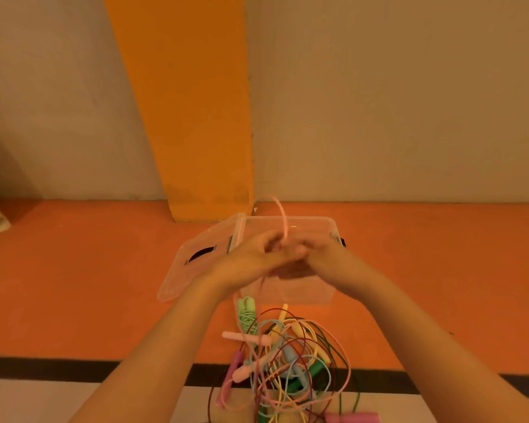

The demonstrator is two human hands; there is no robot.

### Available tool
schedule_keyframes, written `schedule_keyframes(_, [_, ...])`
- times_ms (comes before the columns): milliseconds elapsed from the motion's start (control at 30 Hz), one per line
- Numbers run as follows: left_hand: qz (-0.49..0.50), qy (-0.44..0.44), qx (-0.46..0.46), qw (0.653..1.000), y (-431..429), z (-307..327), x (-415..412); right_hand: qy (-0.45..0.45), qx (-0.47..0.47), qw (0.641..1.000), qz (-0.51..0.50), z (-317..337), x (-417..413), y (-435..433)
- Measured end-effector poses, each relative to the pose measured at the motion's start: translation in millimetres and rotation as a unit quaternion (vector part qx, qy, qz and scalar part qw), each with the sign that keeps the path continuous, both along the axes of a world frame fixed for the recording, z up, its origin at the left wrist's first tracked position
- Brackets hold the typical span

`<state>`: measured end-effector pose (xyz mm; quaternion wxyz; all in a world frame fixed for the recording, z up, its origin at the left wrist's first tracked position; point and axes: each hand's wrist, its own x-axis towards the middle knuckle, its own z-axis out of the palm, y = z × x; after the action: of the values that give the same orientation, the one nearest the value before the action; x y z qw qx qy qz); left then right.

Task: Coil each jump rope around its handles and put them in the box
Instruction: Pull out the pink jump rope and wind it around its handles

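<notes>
My left hand and my right hand meet in front of me above the clear plastic box. Both hold a pink jump rope, whose cord loops up from between the fingers; its handles are hidden inside my hands. A thin strand hangs down from my hands toward the floor. Below lies a tangled pile of jump ropes in pink, yellow, blue, green and dark red. A light green rope, coiled around its handles, lies at the pile's far left edge.
The box's clear lid lies open to the left, leaning against the box. The floor is orange with a black stripe and a white area nearer me. An orange pillar and beige wall stand behind the box.
</notes>
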<state>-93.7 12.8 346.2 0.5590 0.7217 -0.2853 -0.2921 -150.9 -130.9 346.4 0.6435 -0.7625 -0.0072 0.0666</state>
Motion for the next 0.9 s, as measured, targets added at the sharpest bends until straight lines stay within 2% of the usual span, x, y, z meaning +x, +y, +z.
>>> schedule_keyframes(67, [-0.054, -0.004, 0.079, 0.995, 4.4, -4.6, -1.7, -0.070, 0.105, 0.989, -0.073, 12.7, 1.1, -6.9])
schedule_keyframes(133, [-0.057, -0.030, 0.138, 0.988, 6.1, -8.8, -1.1, -0.119, 0.169, 0.969, -0.133, 21.0, 1.4, -14.2])
schedule_keyframes(233, [-0.039, -0.041, 0.128, 0.990, 8.2, -13.4, 3.3, -0.134, 0.166, 0.962, -0.172, 18.1, 2.2, -21.5])
schedule_keyframes(300, [-0.017, -0.033, 0.084, 0.996, 7.5, -11.5, 3.4, -0.087, 0.127, 0.982, -0.113, 7.8, 3.0, -24.7])
schedule_keyframes(367, [0.022, -0.034, 0.011, 0.999, 4.6, -7.3, 2.1, -0.012, 0.046, 0.999, 0.010, -2.4, 1.6, -21.0])
schedule_keyframes(433, [0.051, -0.029, -0.062, 0.996, 0.4, 0.4, -1.3, 0.065, -0.066, 0.987, 0.131, -11.9, -2.5, -12.5])
schedule_keyframes(467, [0.056, -0.034, -0.089, 0.994, -1.4, 3.2, -2.1, 0.095, -0.119, 0.975, 0.160, -16.4, -4.1, -8.5])
schedule_keyframes(533, [0.067, -0.061, -0.097, 0.991, -3.1, 6.9, -2.0, 0.131, -0.179, 0.965, 0.142, -22.7, -4.3, -4.4])
schedule_keyframes(567, [0.070, -0.077, -0.077, 0.992, -2.4, 6.8, -1.5, 0.132, -0.179, 0.969, 0.111, -22.6, -3.4, -4.3])
schedule_keyframes(633, [0.034, -0.073, -0.030, 0.996, 0.7, 2.9, -0.1, 0.096, -0.139, 0.985, 0.045, -14.2, -2.8, -6.3])
schedule_keyframes(767, [-0.092, 0.046, 0.038, 0.994, 3.3, -12.6, -4.8, -0.019, 0.011, 1.000, -0.019, 8.3, -3.3, -9.5])
schedule_keyframes(833, [-0.093, 0.013, 0.096, 0.991, 0.1, -21.9, -5.0, -0.053, 0.048, 0.996, -0.044, 13.0, -2.6, -9.5])
schedule_keyframes(900, [-0.095, -0.004, 0.114, 0.989, -2.7, -24.5, -7.0, -0.076, 0.052, 0.993, -0.069, 12.1, -0.6, -12.2])
